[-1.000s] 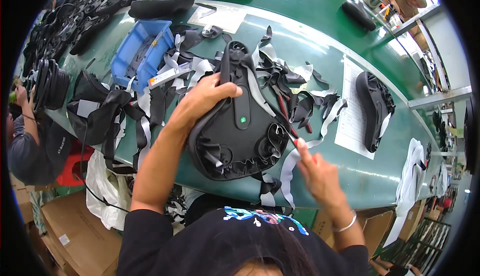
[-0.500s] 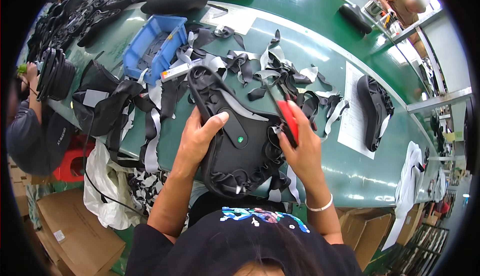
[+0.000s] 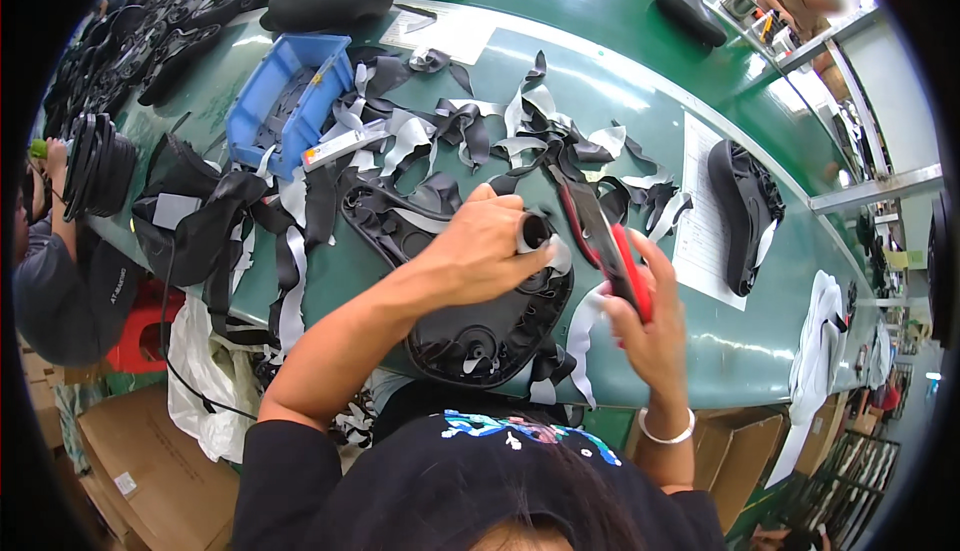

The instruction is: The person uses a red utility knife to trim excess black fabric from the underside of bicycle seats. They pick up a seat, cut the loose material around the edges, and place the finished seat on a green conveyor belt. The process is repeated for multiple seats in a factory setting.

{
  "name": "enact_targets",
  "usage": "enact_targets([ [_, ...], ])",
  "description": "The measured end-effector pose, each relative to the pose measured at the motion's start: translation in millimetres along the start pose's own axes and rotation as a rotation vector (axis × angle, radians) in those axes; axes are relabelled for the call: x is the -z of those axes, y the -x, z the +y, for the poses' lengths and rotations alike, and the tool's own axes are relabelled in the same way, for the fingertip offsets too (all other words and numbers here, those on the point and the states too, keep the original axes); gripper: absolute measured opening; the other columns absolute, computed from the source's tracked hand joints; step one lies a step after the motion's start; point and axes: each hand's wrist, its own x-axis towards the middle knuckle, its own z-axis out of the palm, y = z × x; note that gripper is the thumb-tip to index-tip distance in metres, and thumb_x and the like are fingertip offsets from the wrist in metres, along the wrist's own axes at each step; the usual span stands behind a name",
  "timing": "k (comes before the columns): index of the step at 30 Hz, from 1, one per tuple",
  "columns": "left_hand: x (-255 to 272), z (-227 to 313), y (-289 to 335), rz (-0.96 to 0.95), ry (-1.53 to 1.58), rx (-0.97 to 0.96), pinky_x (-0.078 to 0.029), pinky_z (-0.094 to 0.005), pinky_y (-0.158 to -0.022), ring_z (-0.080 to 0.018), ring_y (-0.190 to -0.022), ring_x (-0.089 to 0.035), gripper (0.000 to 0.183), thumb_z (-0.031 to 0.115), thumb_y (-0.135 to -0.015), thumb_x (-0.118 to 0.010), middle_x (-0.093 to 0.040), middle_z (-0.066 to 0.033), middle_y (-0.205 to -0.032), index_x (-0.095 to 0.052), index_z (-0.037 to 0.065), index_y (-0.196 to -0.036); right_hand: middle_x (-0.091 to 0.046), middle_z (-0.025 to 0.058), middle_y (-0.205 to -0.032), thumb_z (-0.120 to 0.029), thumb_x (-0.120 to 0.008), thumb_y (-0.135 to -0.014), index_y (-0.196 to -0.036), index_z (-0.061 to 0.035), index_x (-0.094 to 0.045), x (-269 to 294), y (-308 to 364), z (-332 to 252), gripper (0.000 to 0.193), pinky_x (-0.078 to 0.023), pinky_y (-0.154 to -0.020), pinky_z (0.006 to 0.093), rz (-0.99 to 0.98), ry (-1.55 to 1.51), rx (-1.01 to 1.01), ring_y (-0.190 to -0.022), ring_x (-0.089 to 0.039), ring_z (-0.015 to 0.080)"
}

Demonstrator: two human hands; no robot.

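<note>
A black padded seat (image 3: 455,336) lies underside up on the green table in front of me. Gathered cover material runs along its edge. My left hand (image 3: 485,251) is closed above it, pinching a black strip of cover material (image 3: 536,231) that curls out past the fingers. It hides the middle of the seat. My right hand (image 3: 650,316), just right of the seat, is wrapped around a long red-and-black hand tool (image 3: 612,261). The tool points up and away, its exact kind blurred by motion.
Black and grey fabric offcuts (image 3: 470,131) lie behind the seat. A blue bin (image 3: 240,131) stands at the left. Another seat (image 3: 740,216) rests on a paper sheet (image 3: 690,251) at the right. A co-worker (image 3: 75,261) sits at far left.
My left hand has gone from the seat's left edge across to its right side and grips the strip there. My right hand has moved right and nearer me with the tool.
</note>
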Motion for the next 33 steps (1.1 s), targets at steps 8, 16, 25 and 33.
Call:
enact_targets([
  [8, 1, 9, -8, 0.051, 0.586, 0.419, -0.038, -0.0337, -0.077, -0.0193, -0.070, -0.044, 0.022, 0.025, -0.084, -0.059, -0.061, -0.0034, -0.074, -0.064, 0.004, -0.078, -0.052, 0.0063, -0.061, -0.019, -0.067, -0.081, -0.136, -0.0186, -0.047, 2, 34, 32, 0.058, -0.040, -0.043, 0.0382, -0.138, 0.764, 0.228, -0.048, -0.053, 0.0239],
  [16, 9, 0, -4, 0.416, 1.456, 0.138, -0.045, -0.0278, -0.065, -0.0133, -0.068, -0.054, 0.015, 0.014, -0.084, -0.059, -0.055, -0.0044, -0.077, -0.055, 0.003, -0.093, -0.065, 0.0192, -0.099, -0.014, -0.059, -0.088, -0.132, -0.0116, -0.048, -18, 44, 2, 0.045, -0.048, -0.057, 0.0408, -0.126, 0.702, -0.096, -0.072, -0.064, 0.0351],
  [25, 17, -36, -44, 0.724, 0.045, 0.145, -0.042, -0.0308, -0.065, -0.0193, -0.064, -0.054, 0.018, 0.020, -0.076, -0.068, -0.060, -0.0047, -0.066, -0.063, 0.005, -0.069, -0.066, 0.0162, -0.079, -0.022, -0.055, -0.090, -0.131, -0.0175, -0.051, -22, 25, -8, 0.041, -0.045, -0.054, 0.0421, -0.198, 0.974, -0.087, -0.063, -0.062, 0.0347],
  [33, 19, -24, 6, 0.750, 1.473, 0.486, -0.037, -0.0322, -0.093, -0.0161, -0.096, -0.052, 0.050, 0.044, -0.096, -0.047, -0.060, -0.0066, -0.105, -0.067, -0.002, -0.095, -0.056, 0.0060, -0.062, -0.026, -0.061, -0.085, -0.125, -0.0321, -0.056, 41, -51, 12, 0.041, -0.040, -0.048, 0.0384, -0.253, 0.959, 0.320, -0.053, -0.056, 0.0249],
])
